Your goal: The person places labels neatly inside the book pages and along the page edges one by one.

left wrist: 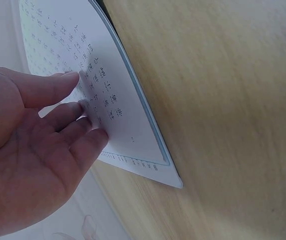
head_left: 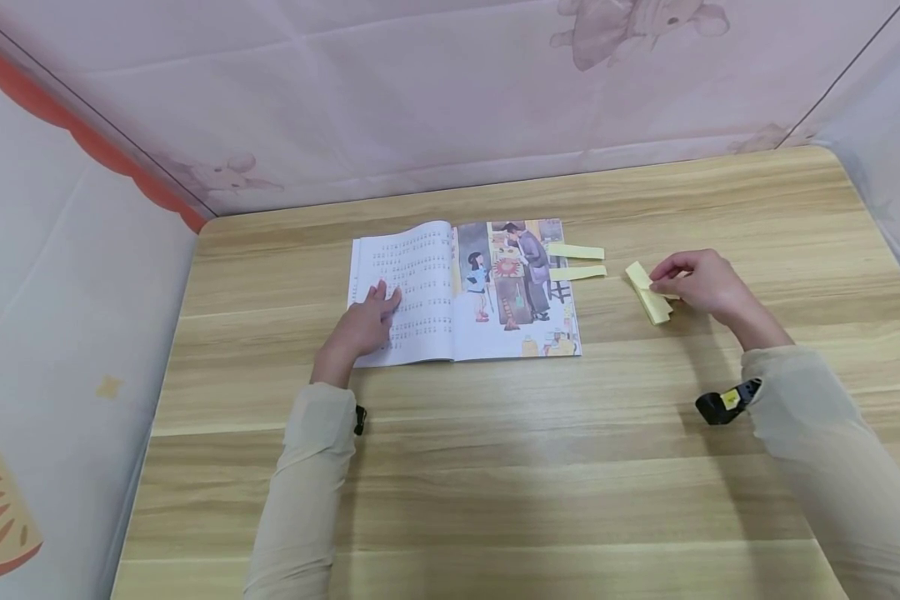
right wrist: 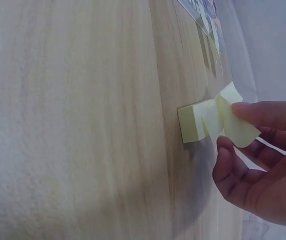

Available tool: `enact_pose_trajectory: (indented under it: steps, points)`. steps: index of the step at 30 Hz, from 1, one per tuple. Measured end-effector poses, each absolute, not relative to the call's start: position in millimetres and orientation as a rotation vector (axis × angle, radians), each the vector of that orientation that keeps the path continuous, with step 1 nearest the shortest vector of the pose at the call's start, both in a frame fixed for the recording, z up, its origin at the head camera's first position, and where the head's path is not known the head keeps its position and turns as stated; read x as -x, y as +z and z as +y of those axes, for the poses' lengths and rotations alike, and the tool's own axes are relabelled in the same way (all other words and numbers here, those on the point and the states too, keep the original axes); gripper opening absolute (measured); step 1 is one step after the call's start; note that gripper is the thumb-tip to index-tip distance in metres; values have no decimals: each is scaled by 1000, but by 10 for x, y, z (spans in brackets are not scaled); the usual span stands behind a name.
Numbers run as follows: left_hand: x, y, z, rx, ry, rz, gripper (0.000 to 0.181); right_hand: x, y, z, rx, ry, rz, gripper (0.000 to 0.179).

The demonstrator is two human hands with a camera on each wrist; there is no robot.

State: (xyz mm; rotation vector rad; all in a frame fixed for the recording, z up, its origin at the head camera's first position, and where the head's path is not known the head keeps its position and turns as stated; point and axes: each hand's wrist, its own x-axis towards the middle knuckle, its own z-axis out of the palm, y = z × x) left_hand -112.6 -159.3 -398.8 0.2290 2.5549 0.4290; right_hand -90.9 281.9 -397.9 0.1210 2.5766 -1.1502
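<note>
An open book (head_left: 420,325) lies on the table, text on its left page and a coloured picture on its right page (head_left: 487,337). My left hand (head_left: 369,323) rests on the left page with relaxed fingers; in the left wrist view the fingertips (left wrist: 98,137) touch the paper. To the right of the book is a thick pad of narrow yellow sticky notes (right wrist: 190,125). My right hand (head_left: 701,285) pinches a yellow sticky note (right wrist: 240,130) at the pad, its sheet bent up from the top. Whether it is still stuck there I cannot tell.
Two yellow sticky notes, an upper one (head_left: 581,251) and a lower one (head_left: 583,272), stick out past the book's right edge. The wooden table (head_left: 525,475) meets a patterned pink curtain (head_left: 420,100) at the back and a pale one (head_left: 67,250) on the left.
</note>
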Motion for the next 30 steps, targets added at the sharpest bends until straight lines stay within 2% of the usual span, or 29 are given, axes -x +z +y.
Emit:
enact_pose_trajectory:
  steps: [30]
  points:
    - [1131, -3986, -1594, -235, 411, 2547, 50, 901, -4012, 2791, -158, -1303, 2440, 24]
